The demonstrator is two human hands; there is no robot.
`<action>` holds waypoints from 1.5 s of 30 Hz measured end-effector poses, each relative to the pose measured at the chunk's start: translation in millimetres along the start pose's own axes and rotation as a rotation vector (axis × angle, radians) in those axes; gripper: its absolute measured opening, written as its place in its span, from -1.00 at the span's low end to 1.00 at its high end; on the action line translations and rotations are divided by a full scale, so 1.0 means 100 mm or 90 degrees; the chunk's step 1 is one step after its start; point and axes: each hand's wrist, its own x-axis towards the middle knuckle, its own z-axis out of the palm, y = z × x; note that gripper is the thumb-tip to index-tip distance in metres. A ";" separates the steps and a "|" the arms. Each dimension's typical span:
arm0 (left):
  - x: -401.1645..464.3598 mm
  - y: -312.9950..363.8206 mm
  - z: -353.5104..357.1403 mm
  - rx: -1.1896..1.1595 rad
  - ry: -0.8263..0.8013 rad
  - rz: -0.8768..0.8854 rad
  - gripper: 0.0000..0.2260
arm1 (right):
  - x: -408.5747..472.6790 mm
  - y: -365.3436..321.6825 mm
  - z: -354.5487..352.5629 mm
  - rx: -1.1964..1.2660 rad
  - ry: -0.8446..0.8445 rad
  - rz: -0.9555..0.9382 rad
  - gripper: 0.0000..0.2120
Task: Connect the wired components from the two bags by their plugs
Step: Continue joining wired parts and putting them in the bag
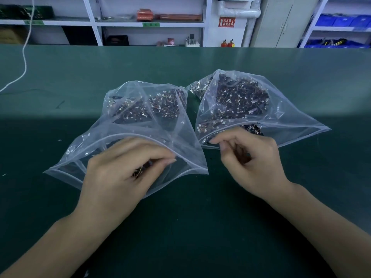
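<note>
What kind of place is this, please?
Probably a small electronics assembly workshop: a long green work mat, two clear bags of wired parts, and storage shelves with blue parts bins behind.

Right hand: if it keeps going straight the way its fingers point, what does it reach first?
The right hand points left and slightly away, at the mouth of the right bag; it would likely meet that bag's near lip first, though depth is unclear.

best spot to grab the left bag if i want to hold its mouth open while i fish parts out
Take the left bag by its zip-seal rim, at the raised upper lip near the right corner, coming from the near side. That strip is thicker than the film and already arches up off the green table, so a pinch there lifts the mouth. The left hand is already inside it.
</note>
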 end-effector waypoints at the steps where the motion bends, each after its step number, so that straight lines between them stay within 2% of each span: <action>1: 0.00 0.05 0.01 -0.045 0.015 -0.016 -0.96 | -0.01 -0.04 0.01 0.027 -0.016 -0.024 -0.87; 6: -0.03 0.21 0.09 -0.309 0.032 -0.123 -0.92 | -0.04 -0.20 0.06 0.098 -0.083 -0.116 -0.73; 10: -0.05 0.24 0.13 -0.408 0.029 -0.167 -0.92 | -0.06 -0.21 0.11 0.109 -0.058 -0.135 -0.84; 14: -0.04 0.23 0.14 -0.328 0.019 -0.150 -0.91 | -0.07 -0.17 0.10 0.117 -0.026 -0.119 -0.95; 19: -0.01 0.24 0.13 -0.218 -0.008 -0.093 -0.94 | -0.06 -0.18 0.11 0.126 -0.045 -0.146 -0.93; 23: 0.00 0.25 0.11 -0.212 -0.004 -0.094 -0.95 | -0.06 -0.19 0.11 0.129 -0.023 -0.114 -0.87; 26: 0.01 0.26 0.12 -0.208 0.010 -0.102 -0.94 | -0.06 -0.19 0.11 0.128 0.000 -0.109 -0.91; 45: -0.01 0.23 0.13 -0.204 -0.024 -0.122 -0.92 | -0.07 -0.24 0.14 0.154 -0.023 -0.050 -0.96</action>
